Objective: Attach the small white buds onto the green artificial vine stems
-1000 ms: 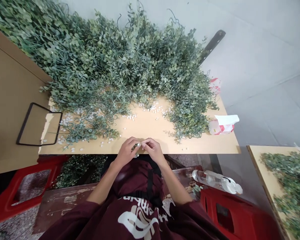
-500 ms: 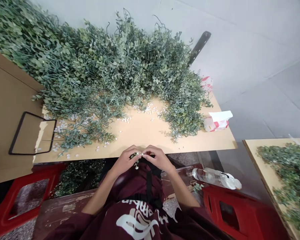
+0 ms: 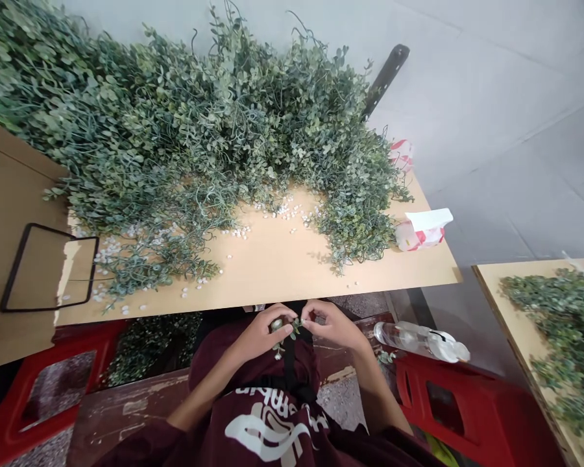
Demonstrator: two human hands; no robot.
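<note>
Just off the table's front edge, above my lap, my left hand (image 3: 267, 332) is closed on a small green sprig (image 3: 278, 331) with pale tips. My right hand (image 3: 331, 324) sits beside it, thumb and forefinger pinched together at the sprig's right end; whatever is between those fingertips is too small to name. On the table (image 3: 272, 259) beyond my hands lies a big heap of green leafy stems (image 3: 253, 117). Small white pieces (image 3: 287, 209) are scattered along its near side, and more lie around a leafy bunch (image 3: 156, 266) at the left.
A black wire frame (image 3: 15, 267) stands at the left by cardboard (image 3: 14, 194). A red-and-white packet (image 3: 421, 235) lies at the table's right end. Clear bottles (image 3: 421, 340) and red stools (image 3: 481, 402) are at the lower right. Another board (image 3: 511, 311) holds more greenery.
Both hands have moved slightly down and right, nearer my lap. More of the sprig shows between them. The fingers of my right hand are more curled. The view has shifted a little.
</note>
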